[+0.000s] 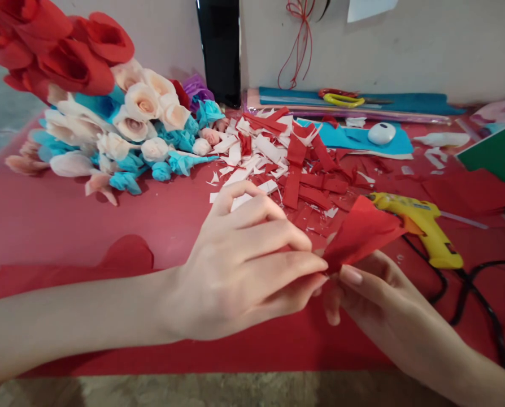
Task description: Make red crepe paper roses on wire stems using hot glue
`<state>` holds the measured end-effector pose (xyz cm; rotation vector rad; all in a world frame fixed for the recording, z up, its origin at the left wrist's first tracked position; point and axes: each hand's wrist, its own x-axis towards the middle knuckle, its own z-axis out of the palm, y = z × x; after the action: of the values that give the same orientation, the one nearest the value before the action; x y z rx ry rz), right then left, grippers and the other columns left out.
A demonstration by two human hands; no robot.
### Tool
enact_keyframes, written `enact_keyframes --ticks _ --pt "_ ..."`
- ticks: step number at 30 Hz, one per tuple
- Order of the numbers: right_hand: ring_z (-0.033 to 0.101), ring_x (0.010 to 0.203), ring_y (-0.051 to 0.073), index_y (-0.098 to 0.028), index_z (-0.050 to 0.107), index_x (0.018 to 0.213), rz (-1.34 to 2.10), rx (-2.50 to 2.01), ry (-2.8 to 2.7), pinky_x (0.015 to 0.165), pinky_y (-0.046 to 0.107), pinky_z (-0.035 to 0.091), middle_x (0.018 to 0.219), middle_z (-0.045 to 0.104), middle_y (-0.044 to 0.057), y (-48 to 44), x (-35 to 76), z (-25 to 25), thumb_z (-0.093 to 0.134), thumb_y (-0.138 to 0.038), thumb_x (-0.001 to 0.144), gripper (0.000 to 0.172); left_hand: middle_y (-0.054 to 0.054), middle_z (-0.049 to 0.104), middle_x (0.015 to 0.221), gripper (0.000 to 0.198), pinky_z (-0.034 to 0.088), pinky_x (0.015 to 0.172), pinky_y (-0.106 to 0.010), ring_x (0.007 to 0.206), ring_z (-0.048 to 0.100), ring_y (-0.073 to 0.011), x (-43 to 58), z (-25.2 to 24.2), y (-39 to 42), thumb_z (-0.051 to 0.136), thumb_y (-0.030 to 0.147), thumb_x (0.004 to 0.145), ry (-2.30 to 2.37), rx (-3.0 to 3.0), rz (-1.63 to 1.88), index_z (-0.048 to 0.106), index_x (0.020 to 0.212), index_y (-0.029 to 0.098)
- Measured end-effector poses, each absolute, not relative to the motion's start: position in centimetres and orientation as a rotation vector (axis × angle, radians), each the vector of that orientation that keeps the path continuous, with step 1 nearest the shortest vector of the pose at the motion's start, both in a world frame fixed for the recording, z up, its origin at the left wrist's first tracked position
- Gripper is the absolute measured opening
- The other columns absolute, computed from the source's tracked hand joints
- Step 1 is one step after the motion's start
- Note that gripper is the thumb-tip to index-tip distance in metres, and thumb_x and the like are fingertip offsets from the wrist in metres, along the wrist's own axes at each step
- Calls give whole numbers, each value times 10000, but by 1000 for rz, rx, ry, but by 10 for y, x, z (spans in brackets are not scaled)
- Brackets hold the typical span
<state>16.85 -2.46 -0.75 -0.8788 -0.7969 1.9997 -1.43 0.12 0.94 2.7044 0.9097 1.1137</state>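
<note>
A red paper petal (358, 234), curled into a cone, is held between my two hands above the front of the table. My left hand (248, 260) reaches across from the left, its fingers bent and pinching the petal's narrow lower end. From the right, my right hand (375, 294) grips the same end, with the thumb pressed against the paper. The exact fingertip contact is partly hidden behind the paper and the left fingers. Just behind the right hand lies a yellow hot glue gun (430, 226).
Finished paper flowers (142, 107) in red, cream and blue pile up at the back left. Red and white scraps (278, 158) litter the middle. Scissors (343, 99) and a white earbud case (381, 133) lie behind. A black cord (481, 299) loops at right.
</note>
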Motion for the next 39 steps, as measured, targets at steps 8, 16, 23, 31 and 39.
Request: enact_keyframes --ticks 8,16,23,31,39 --pt "612 632 63 -226 692 633 1869 -1071 -1058 701 102 478 585 642 -33 -31 174 -14 567 -204 780 194 59 666 673 34 376 791 -371 688 530 -130 -15 8 3 640 234 730 918 2771 1133 647 762 235" --pt "614 599 83 -239 683 666 1935 -978 -961 601 125 504 602 639 -25 -30 173 -13 570 -214 776 159 61 650 648 22 386 819 -376 658 507 -120 -15 2 4 616 221 727 868 2825 1260 627 707 221" --pt "618 590 90 -271 666 790 1949 -861 -834 581 147 531 664 653 -7 -25 170 -6 593 -221 768 91 49 639 614 80 427 791 -408 597 525 -114 -11 13 6 627 145 689 946 2677 1222 586 649 200" --pt "603 567 90 -241 644 814 1976 -864 -817 554 150 525 707 647 -3 -23 171 -6 574 -211 778 84 -27 642 934 92 494 768 -304 860 591 -129 -18 7 10 517 82 788 650 2083 1111 515 801 173" --pt "603 563 85 -260 647 810 1954 -856 -822 553 143 525 719 650 -10 -23 171 -8 582 -216 774 87 47 520 637 76 426 489 -194 539 488 -52 -16 5 3 508 120 803 831 1950 1030 508 828 192"
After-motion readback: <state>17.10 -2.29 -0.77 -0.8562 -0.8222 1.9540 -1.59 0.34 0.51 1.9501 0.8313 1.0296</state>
